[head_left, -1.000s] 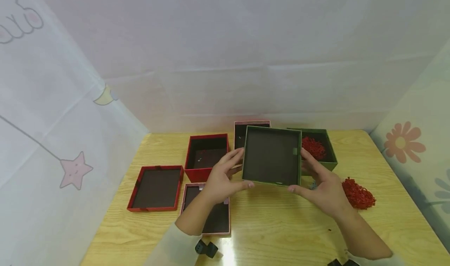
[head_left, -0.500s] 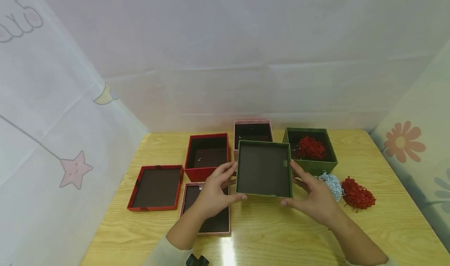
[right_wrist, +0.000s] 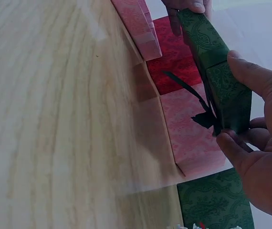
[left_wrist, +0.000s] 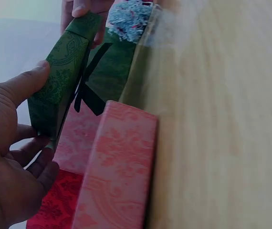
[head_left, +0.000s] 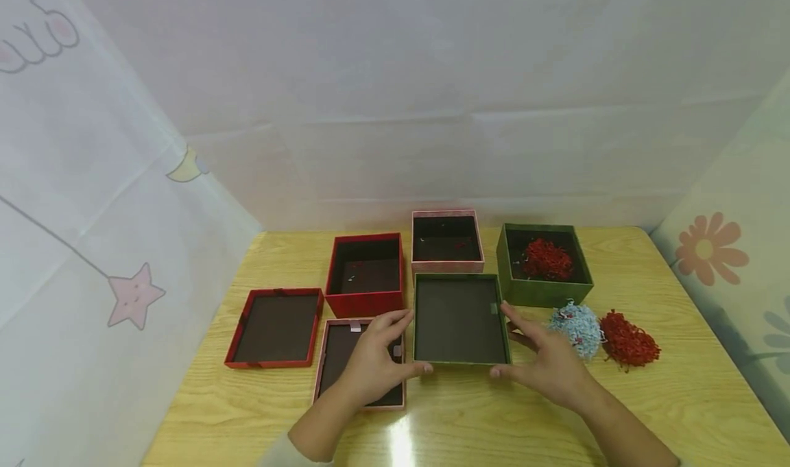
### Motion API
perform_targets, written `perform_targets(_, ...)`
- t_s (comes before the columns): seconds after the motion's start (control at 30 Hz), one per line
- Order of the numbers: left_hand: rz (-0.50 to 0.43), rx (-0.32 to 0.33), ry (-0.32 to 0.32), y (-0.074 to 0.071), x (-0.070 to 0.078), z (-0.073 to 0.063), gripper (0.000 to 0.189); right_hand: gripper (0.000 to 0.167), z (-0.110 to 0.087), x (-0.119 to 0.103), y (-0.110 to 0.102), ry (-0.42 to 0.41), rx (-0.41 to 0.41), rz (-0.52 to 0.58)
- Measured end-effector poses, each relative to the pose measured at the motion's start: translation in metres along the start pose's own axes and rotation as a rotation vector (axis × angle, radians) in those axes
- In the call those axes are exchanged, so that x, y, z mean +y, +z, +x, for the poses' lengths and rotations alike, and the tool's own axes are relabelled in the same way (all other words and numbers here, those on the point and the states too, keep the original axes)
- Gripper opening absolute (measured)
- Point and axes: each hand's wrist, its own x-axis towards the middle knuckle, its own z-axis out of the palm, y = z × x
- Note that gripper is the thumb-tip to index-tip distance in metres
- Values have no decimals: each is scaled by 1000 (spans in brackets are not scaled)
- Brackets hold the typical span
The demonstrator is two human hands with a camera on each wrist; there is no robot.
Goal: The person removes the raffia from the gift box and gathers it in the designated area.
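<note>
A green box lid (head_left: 459,319), hollow side up with a dark lining, is held between both hands in the head view. My left hand (head_left: 376,361) grips its left side, thumb at the near corner and fingers along the edge. On the opposite side my right hand (head_left: 546,364) holds it the same way. The wrist views show its patterned green walls and a dark green ribbon bow (left_wrist: 89,90) hanging from its underside, with the lid raised over the table. Just left of it lies a pink lid (head_left: 336,350), partly hidden by my left hand.
Behind stand a red box (head_left: 364,302), a pink box (head_left: 448,265) and a green box (head_left: 546,294) with red shredded paper (head_left: 548,260) inside. A red lid (head_left: 274,330) lies at left. Blue shredded paper (head_left: 578,328) and a red pile (head_left: 629,340) lie at right.
Both hands have brought the green lid down and toward the near side, slightly left. The pink box, the green box and the blue shredded paper are now more fully in view.
</note>
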Motion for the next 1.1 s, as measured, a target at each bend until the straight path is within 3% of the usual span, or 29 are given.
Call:
perform_targets(0.43, 100, -68, -45, 6, -18, -14, 99, 110, -4, 7, 16, 66, -83, -91)
perform_targets(0.63, 106, -77, -86, 10, -21, -17, 99, 111, -3, 12, 20, 95, -125, -128)
perform_targets(1.1, 104, -76, -88, 16, -25, -19, 100, 112, 2, 20, 25, 122, -215, -134)
